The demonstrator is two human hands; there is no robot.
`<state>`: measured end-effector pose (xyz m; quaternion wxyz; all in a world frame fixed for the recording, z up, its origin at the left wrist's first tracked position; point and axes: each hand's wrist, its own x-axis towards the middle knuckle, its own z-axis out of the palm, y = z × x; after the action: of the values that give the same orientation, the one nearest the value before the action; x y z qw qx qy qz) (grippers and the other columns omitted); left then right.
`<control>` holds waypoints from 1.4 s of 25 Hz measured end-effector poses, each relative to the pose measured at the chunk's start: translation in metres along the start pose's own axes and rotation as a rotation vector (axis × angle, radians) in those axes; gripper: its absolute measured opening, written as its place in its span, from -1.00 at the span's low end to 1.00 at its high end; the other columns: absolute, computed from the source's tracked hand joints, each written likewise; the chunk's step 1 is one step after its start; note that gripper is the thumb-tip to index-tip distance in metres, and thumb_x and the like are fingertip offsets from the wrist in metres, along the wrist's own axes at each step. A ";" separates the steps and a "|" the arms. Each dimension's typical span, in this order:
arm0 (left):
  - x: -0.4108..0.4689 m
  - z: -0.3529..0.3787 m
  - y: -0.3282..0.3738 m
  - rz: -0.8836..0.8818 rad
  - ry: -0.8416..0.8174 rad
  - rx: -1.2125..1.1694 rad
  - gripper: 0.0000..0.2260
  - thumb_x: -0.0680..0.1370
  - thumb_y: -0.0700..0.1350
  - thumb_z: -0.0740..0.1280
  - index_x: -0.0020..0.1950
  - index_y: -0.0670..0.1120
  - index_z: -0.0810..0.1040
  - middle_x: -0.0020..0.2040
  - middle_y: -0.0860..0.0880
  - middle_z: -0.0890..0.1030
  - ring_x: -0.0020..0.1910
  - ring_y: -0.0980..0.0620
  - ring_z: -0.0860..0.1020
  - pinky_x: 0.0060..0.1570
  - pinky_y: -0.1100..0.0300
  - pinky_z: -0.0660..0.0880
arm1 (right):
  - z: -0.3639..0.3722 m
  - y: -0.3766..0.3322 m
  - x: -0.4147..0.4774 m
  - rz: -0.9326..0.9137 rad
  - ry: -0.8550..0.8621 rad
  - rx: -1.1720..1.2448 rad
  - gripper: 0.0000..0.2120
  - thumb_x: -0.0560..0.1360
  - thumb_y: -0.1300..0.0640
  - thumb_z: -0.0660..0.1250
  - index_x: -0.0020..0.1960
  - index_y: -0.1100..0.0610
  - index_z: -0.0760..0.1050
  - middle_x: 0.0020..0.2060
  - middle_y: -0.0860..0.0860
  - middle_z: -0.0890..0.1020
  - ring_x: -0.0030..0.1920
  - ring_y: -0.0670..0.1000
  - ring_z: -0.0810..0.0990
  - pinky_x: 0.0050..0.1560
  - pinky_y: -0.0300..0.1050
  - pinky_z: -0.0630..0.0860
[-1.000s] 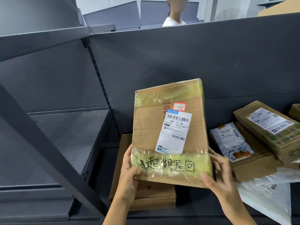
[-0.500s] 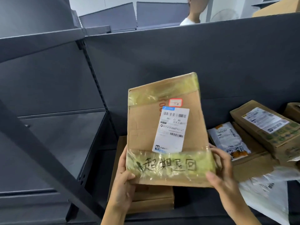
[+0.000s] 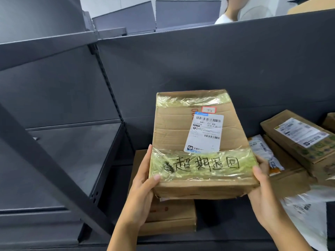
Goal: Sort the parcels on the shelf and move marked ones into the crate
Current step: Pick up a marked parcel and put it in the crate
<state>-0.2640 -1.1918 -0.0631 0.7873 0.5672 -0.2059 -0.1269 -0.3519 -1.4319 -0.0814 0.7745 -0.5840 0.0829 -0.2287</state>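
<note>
Both hands grip the box (image 3: 181,134) at its near end. The left hand (image 3: 143,187) clasps the near left corner, with the thumb lying on the top face and the fingers stretched up along the left side. The right hand (image 3: 261,189) clasps the near right corner, with the thumb on the top edge and the fingers curled round the right side. Both forearms, bare, come up from below the box and angle inward towards it.

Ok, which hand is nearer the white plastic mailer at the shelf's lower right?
Right. The right hand grips the marked box at its near right corner, just left of the mailer; the left hand grips the opposite near corner, across the box from it.
</note>
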 end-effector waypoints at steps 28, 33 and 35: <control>-0.010 0.082 -0.066 -0.231 -0.441 -0.088 -0.32 0.21 -0.08 0.33 0.36 0.15 0.42 0.37 -0.03 0.47 0.32 -0.13 0.46 0.23 -0.13 0.46 | -0.069 -0.018 -0.164 0.023 0.599 -0.007 -0.63 0.25 0.25 0.12 -0.06 -0.13 0.40 -0.17 -0.11 0.63 -0.19 -0.10 0.61 -0.24 -0.25 0.55; -0.050 0.192 -0.116 -0.394 -0.762 -0.052 -0.39 0.20 -0.11 0.34 0.24 0.22 0.51 0.30 0.10 0.54 0.28 0.04 0.49 0.12 0.15 0.51 | -0.123 -0.035 -0.272 -0.019 0.986 -0.015 -0.56 0.33 0.33 0.11 -0.11 -0.22 0.43 -0.16 -0.05 0.57 -0.30 -0.15 0.60 -0.37 -0.33 0.53; -0.072 0.238 -0.136 -0.465 -0.898 -0.039 -0.40 0.18 -0.12 0.35 0.20 0.24 0.54 0.26 0.15 0.56 0.24 0.09 0.51 0.02 0.24 0.52 | -0.144 -0.039 -0.313 -0.025 1.147 0.025 -0.50 0.46 0.46 -0.03 -0.04 -0.13 0.38 -0.23 -0.09 0.63 -0.37 -0.20 0.61 -0.45 -0.34 0.53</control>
<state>-0.4338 -1.4049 -0.1403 0.5824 0.4729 -0.3898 -0.5341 -0.6942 -1.4236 -0.1318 0.6097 -0.3582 0.4802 -0.5190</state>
